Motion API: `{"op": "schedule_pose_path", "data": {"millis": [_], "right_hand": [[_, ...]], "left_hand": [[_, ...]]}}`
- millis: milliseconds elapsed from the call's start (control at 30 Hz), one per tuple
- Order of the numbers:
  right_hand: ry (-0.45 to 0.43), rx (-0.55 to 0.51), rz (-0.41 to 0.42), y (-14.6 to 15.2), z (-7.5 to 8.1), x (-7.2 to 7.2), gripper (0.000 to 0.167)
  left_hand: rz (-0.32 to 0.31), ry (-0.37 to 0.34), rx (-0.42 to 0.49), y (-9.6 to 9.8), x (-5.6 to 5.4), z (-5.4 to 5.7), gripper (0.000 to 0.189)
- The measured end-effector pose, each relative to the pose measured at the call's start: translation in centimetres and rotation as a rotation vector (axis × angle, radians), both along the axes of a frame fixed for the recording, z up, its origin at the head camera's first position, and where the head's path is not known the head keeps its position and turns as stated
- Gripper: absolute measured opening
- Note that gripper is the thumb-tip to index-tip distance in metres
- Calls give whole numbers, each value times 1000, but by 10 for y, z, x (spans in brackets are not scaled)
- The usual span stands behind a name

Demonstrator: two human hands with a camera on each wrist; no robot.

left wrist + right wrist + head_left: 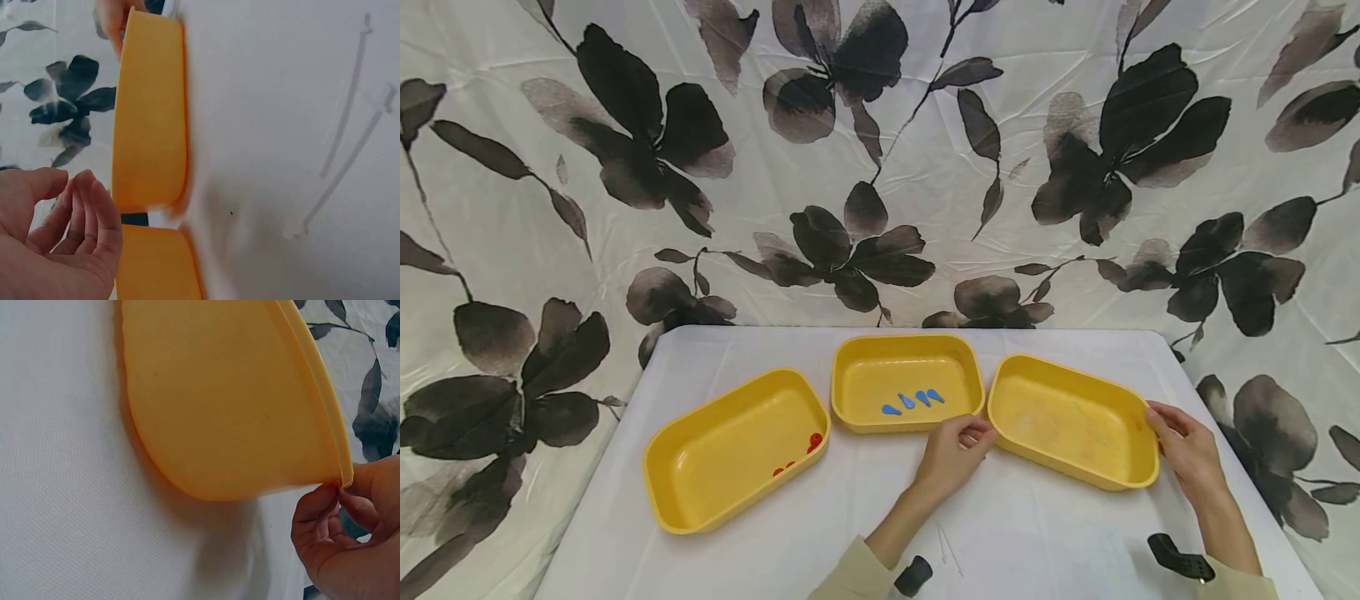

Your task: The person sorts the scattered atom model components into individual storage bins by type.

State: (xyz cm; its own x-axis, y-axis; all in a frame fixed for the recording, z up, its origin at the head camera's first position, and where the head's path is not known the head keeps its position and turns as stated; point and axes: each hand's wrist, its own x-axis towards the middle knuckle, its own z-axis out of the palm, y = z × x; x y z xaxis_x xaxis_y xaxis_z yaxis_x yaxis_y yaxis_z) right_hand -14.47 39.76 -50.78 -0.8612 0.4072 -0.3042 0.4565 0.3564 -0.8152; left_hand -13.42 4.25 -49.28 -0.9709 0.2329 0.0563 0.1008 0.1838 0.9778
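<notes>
My right hand (1191, 450) pinches the outer rim of the right yellow tray (1075, 475) between thumb and fingers. The right wrist view shows that pinch at the lip of the tray's wall (231, 412). My left hand (955, 454) hovers with loosely bent fingers near the middle yellow tray (857, 417) and the near left corner of the right one. Nothing shows between its thumb and fingers in the left wrist view. Several small blue teardrop-shaped pieces (907, 402) lie in the middle tray.
A third yellow tray (722, 467) stands angled at the left, with a few small red pieces (815, 442) along its near side. Two thin pale strips (951, 550) lie on the white table (1037, 533) near my left forearm. A floral cloth (880, 167) hangs behind.
</notes>
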Motion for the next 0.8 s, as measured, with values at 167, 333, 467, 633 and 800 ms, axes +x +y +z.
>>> {"op": "schedule_pose_path", "data": {"millis": [167, 333, 467, 633, 800], "right_hand": [[-4, -1, -9, 0, 0, 0, 65], [1, 2, -5, 0, 0, 0, 65], [1, 2, 3, 0, 0, 1, 65], [2, 3, 3, 1, 0, 1, 66], [3, 3, 2, 0, 0, 1, 66]], "left_hand": [[43, 13, -3, -9, 7, -5, 8], [99, 8, -30, -19, 16, -8, 6], [126, -24, -33, -27, 23, -11, 7], [150, -54, -58, -35, 30, -16, 8], [170, -72, -78, -42, 38, -20, 6]]}}
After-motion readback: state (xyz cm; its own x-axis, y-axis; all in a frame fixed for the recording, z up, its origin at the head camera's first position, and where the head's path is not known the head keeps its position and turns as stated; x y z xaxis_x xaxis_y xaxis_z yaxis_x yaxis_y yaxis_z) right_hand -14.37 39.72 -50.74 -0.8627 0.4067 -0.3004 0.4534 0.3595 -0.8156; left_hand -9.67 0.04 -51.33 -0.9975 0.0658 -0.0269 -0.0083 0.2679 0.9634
